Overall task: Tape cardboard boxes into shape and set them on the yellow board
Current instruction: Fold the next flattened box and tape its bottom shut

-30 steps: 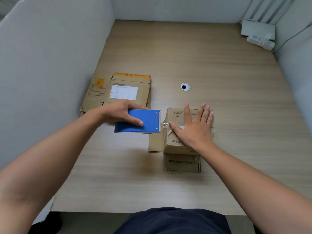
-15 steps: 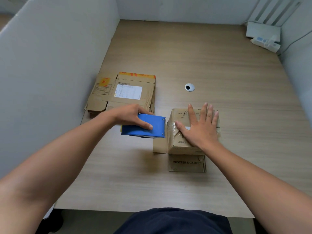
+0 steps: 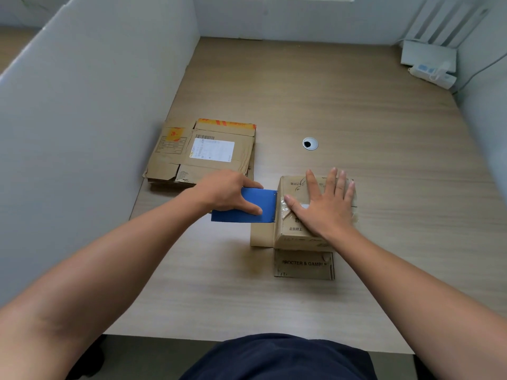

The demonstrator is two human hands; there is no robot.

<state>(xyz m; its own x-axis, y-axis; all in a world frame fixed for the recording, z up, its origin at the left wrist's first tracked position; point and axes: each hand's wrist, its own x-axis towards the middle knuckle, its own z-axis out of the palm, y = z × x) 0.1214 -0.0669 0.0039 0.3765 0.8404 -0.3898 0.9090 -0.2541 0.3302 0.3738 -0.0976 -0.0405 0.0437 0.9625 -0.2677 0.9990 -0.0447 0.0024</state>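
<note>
- On the wooden table [image 3: 356, 119], a small cardboard box [image 3: 288, 234] stood upright.
- The right hand [image 3: 326, 209] lay flat on its top, fingers spread.
- The left hand [image 3: 227, 193] gripped a blue tape dispenser [image 3: 244, 215] against the box's left edge.
- Flattened cardboard boxes [image 3: 208, 152] lay behind the left hand.

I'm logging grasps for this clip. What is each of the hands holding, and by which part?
The left hand grips the blue tape dispenser by its flat body, thumb across the top face. The right hand holds nothing; it presses flat on the cardboard box.
</note>
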